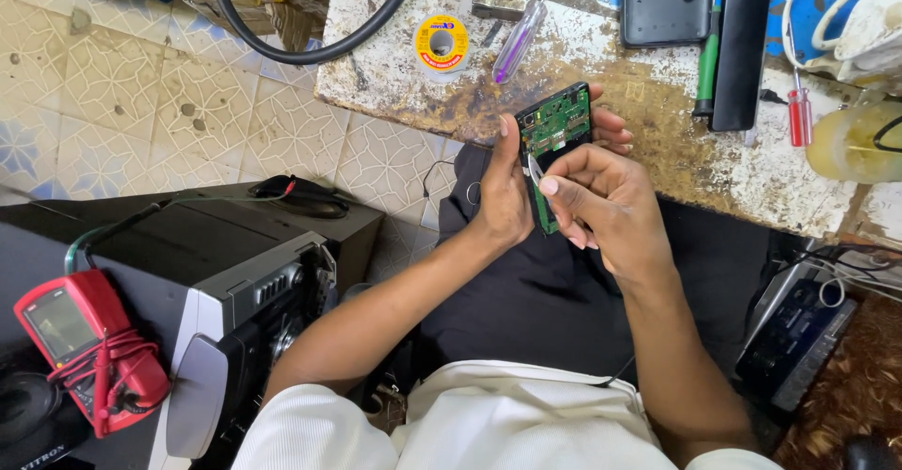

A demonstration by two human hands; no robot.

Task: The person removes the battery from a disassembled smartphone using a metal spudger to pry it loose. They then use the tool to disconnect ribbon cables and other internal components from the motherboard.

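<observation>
My left hand [507,193] grips an opened phone [554,127] by its edges, its green circuit board facing up, held over my lap at the front edge of the worn workbench [658,141]. My right hand [601,202] pinches thin metal tweezers [534,169], whose tip rests against the lower part of the board. The lower end of the phone is hidden behind my right hand.
On the bench lie a yellow solder spool [442,42], a purple-handled screwdriver [520,40], a green-handled one [707,66], a red-handled one [800,116] and a black tablet [662,5]. A red multimeter [80,338] sits on a stereo [235,310] at left. A black device [794,334] lies at right.
</observation>
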